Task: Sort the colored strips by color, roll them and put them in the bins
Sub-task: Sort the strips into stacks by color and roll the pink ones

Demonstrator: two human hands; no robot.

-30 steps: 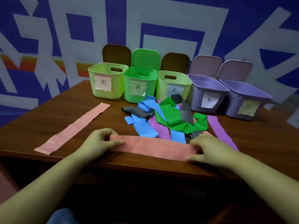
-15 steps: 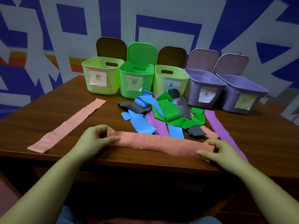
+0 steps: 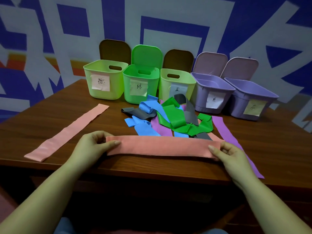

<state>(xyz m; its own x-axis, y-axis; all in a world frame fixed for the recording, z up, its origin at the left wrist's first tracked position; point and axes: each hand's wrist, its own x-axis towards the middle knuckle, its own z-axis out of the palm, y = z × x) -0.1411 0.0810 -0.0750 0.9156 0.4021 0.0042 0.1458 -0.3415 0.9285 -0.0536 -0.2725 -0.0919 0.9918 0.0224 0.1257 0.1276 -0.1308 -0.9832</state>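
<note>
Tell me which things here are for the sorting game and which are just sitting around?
For the job:
- pink strip, pinched at its ends by the left hand and right hand
- second pink strip, lying flat
- pile of blue, green, purple and grey strips
- five open bins with labels

Just there:
- wooden table
- blue and white wall
</note>
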